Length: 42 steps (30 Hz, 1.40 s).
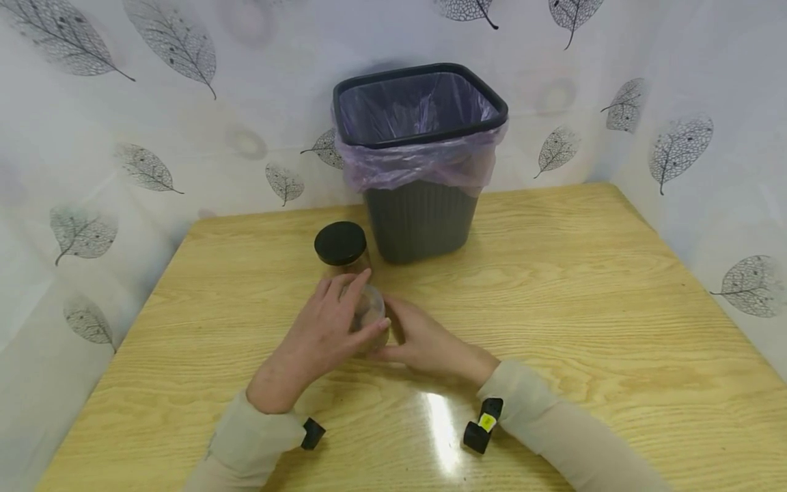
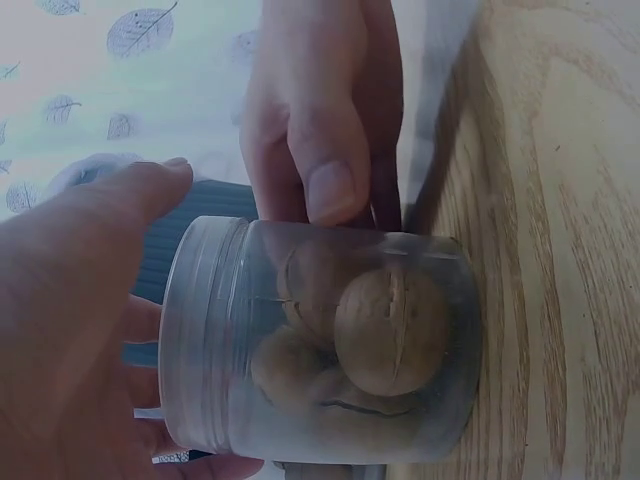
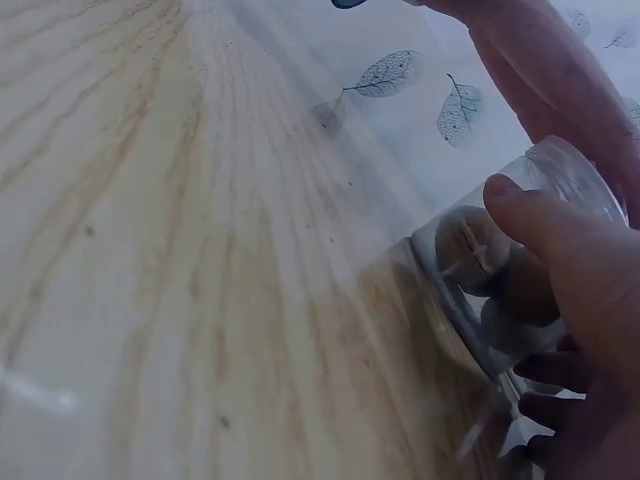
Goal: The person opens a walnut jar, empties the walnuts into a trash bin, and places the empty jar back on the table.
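A clear plastic jar point(image 2: 350, 340) with a translucent screw lid point(image 2: 205, 335) stands upright on the table, holding several round brown nuts point(image 2: 392, 330) with split shells. My right hand point(image 1: 430, 338) grips the jar's side low down, thumb on the near side in the right wrist view. Over the lid, my left hand point(image 1: 322, 328) spreads its fingers loosely around the top; in the left wrist view its thumb stands off the lid and the other fingers lie behind it. From above, the left hand hides part of the jar.
Just behind the hands stands another jar with a black lid point(image 1: 341, 243). Beyond it, a dark grey bin point(image 1: 421, 222) lined with a purple bag point(image 1: 418, 164) is at the table's back edge. Leaf-patterned cloth point(image 1: 246, 89) hangs behind the wooden table point(image 1: 584, 287).
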### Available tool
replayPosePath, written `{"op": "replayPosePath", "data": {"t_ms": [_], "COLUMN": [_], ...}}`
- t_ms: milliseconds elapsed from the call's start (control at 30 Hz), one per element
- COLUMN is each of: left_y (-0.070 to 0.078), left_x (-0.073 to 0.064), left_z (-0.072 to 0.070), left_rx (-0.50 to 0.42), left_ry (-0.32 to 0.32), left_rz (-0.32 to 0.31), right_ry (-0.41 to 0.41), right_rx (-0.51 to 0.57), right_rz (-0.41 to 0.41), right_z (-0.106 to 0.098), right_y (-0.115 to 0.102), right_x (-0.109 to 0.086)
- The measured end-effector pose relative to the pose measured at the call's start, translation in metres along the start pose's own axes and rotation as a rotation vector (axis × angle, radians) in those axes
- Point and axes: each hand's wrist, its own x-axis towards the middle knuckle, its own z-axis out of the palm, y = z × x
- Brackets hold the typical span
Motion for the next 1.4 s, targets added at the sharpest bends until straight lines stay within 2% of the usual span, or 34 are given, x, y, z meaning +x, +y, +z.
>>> {"op": "replayPosePath", "data": {"t_ms": [200,433,567,700,800,933,1100,1200,1400], "left_y": [0.001,0.002,0.001,0.001,0.003,0.005,0.007,0.008,0.012], "left_x": [0.001,0.003,0.003,0.004,0.005,0.007,0.010,0.012,0.017], "left_z": [0.001,0.003,0.003,0.003,0.003,0.002,0.004,0.004,0.006], "left_rx": [0.007,0.019,0.013,0.000,-0.009,-0.013,-0.008,-0.020,-0.067], "left_ry": [0.004,0.019,0.052,0.078,0.079,0.084,0.094,0.086,0.082], "left_rz": [0.016,0.036,0.064,0.080,0.076,0.074,0.092,0.092,0.084], "right_ry": [0.027,0.070,0.095,0.116,0.117,0.119,0.139,0.152,0.172], "right_rx": [0.031,-0.001,-0.012,-0.062,-0.074,-0.067,-0.107,-0.135,-0.241], "right_rz": [0.025,0.069,0.093,0.068,0.052,0.073,0.089,0.070,-0.028], "right_z": [0.006,0.006,0.003,-0.002,-0.005,-0.010,-0.016,-0.021,-0.034], "right_y": [0.006,0.005,0.004,0.005,0.006,0.005,0.005,0.006,0.006], "right_x": [0.005,0.000,-0.003,-0.005,-0.006,-0.008,-0.011,-0.012,-0.015]}}
